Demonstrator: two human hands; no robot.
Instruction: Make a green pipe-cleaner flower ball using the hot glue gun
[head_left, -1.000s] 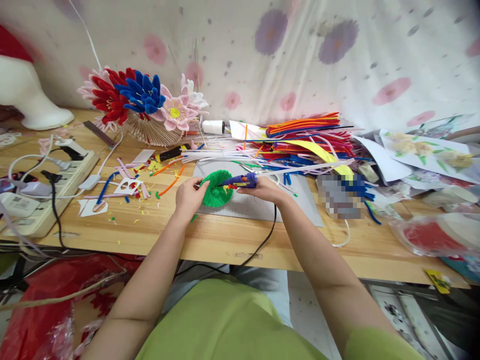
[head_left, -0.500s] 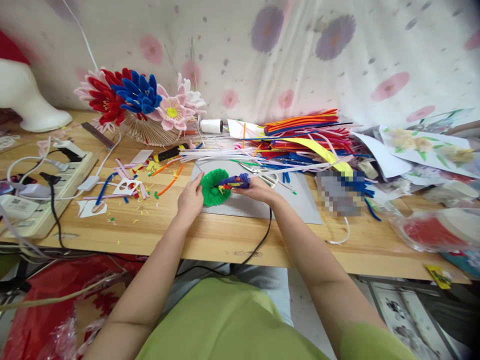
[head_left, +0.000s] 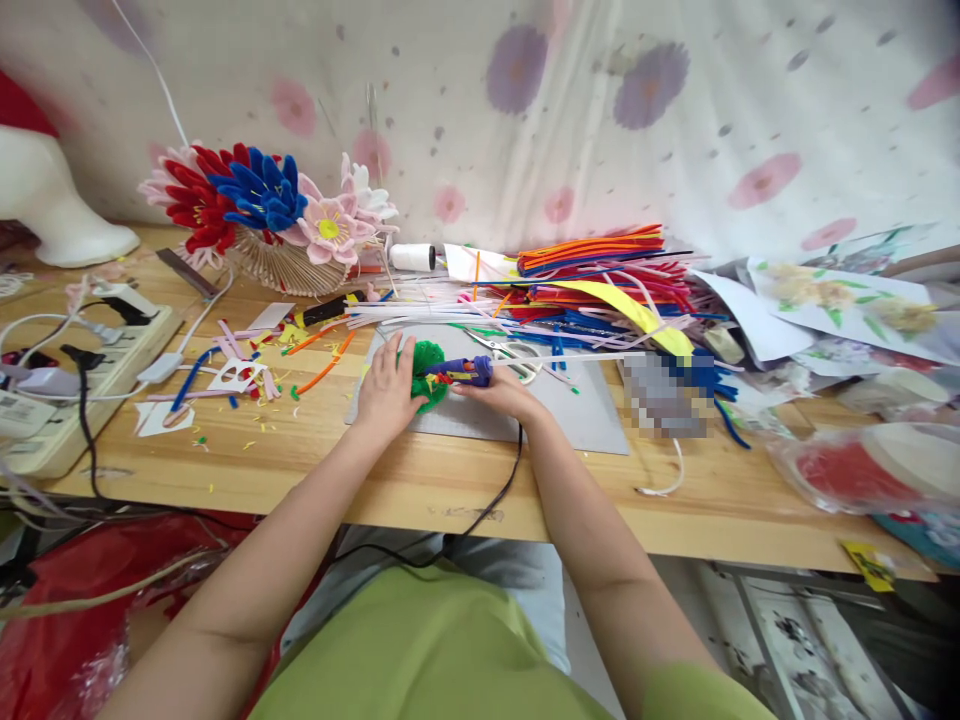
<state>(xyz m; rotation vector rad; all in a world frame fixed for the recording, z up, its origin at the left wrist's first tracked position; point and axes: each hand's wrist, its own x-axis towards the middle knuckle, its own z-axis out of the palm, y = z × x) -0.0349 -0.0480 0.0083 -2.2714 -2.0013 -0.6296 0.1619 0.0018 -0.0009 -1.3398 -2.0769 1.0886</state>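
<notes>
My left hand [head_left: 384, 396] lies over the left side of a green fuzzy round piece [head_left: 430, 356], its fingers along the edge and its thumb low on the near side. That hand covers part of the piece. In my right hand [head_left: 508, 396] is a blue glue gun [head_left: 471, 371], its tip pointing left at the middle of the green piece. A long white glue stick [head_left: 574, 358] runs out of the gun's back to the right, and a black cord [head_left: 504, 487] hangs below. Under both hands is a grey mat [head_left: 581, 425]. Scissors [head_left: 525, 352] lie just behind the gun.
Bundles of coloured fuzzy stems [head_left: 600, 250] spread along the back. At the back left stands a fan with fuzzy flowers [head_left: 264, 195]. A power strip [head_left: 146, 350] with cables sits at left, near loose scraps [head_left: 244, 375]. Papers [head_left: 847, 310] and bagged items [head_left: 862, 470] are at right.
My left hand has shifted from the green piece's left edge further over it, with the fingers more spread. The glue gun stays at the piece's middle. The whole view has turned slightly.
</notes>
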